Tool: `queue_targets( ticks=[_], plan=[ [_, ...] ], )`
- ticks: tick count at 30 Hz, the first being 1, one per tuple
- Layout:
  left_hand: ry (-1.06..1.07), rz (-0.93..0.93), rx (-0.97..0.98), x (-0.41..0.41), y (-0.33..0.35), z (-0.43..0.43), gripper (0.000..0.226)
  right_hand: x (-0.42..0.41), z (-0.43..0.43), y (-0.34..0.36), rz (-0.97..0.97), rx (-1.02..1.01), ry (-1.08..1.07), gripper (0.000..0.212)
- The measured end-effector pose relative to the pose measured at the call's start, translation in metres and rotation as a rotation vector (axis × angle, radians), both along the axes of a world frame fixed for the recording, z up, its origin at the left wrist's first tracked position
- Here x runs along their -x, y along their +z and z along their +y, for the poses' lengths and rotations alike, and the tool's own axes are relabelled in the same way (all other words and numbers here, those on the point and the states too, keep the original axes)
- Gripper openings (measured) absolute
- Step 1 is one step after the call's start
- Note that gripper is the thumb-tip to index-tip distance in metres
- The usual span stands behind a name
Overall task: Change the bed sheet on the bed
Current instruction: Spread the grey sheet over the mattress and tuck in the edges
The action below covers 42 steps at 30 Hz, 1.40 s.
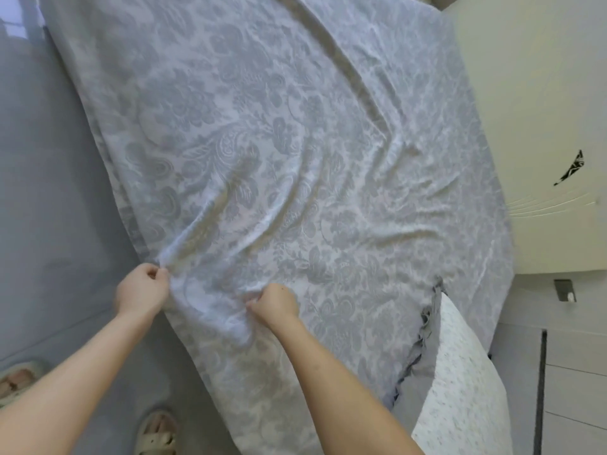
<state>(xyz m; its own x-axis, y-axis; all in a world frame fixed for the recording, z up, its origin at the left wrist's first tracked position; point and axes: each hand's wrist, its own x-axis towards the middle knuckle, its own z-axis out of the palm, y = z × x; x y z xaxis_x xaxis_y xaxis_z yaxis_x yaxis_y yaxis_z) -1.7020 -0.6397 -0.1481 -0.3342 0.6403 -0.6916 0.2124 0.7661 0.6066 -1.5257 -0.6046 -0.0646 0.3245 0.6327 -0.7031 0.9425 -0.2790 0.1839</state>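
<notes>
Sheet: we are looking at the patterned grey bed sheet (pixel 279 126) lying spread across the bed (the mattress itself is hidden beneath it), with its near edge hanging down toward the floor (pixel 49 192).
Left hand: our left hand (pixel 141 289) is pinching the sheet's near edge between thumb and curled fingers.
Right hand: our right hand (pixel 274 302) is pinching a fold just beside it, fingers curled in, with a loose bunch of cloth sagging between the two grips.
Creases: long ridges are fanning out from both pinches toward the middle of the sheet.
Step, as we are judging it: we are either tugging the sheet straight or gathering it to strip it; we cannot tell which.
Risk, skew: because we are gripping two points so near each other, a pull is likely loading only a narrow band, so the sheet may be sliding askew or leaving the far side short.
Risk, pillows: the flowered pillow (pixel 460 372) and the grey ruffled pillow (pixel 423 349) are resting on the sheet's near right corner, so a hard pull may be dragging them along or snagging the cloth under their weight.
Risk, feet: our slipper (pixel 157 435) is standing close to the hanging edge, so we may be treading on it while pulling.
Risk, grip: these are fingertip pinches on smooth cloth, so a sharp tug may be slipping free.
</notes>
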Motion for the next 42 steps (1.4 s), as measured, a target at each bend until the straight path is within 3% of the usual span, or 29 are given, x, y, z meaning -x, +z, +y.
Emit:
queue_targets(
  ticks=[6, 11, 16, 19, 21, 29, 34, 39, 42],
  plan=[
    [0.026, -0.016, -0.075, 0.061, 0.015, 0.098, 0.055, 0.037, 0.09, 0.014, 0.126, -0.236, 0.023, 0.051],
    [0.146, -0.079, 0.007, 0.093, 0.012, 0.185, 0.068, 0.079, 0.176, 0.01, 0.171, -0.254, -0.046, 0.058],
    [0.324, -0.197, -0.024, 0.125, 0.004, 0.247, 0.053, 0.122, 0.234, -0.014, 0.091, -0.211, 0.098, 0.053],
    [0.259, -0.061, -0.071, 0.133, 0.006, 0.26, 0.025, 0.135, 0.247, -0.018, 0.023, -0.178, 0.213, 0.026],
    [0.165, 0.067, -0.104, 0.137, 0.007, 0.262, 0.036, 0.14, 0.251, -0.017, 0.01, -0.163, 0.216, 0.016],
    [-0.208, 0.169, -0.264, 0.17, 0.008, 0.253, 0.042, 0.15, 0.26, 0.008, 0.035, -0.155, 0.193, 0.038],
    [-0.217, 0.237, -0.305, 0.212, 0.016, 0.252, 0.039, 0.178, 0.249, 0.021, 0.088, -0.179, 0.168, 0.039],
    [-0.183, 0.097, -0.109, 0.222, 0.007, 0.252, 0.036, 0.19, 0.251, 0.018, 0.064, -0.056, 0.145, 0.037],
    [-0.194, -0.002, -0.09, 0.237, 0.009, 0.279, 0.028, 0.202, 0.275, 0.019, 0.033, -0.139, 0.09, 0.036]
  ],
)
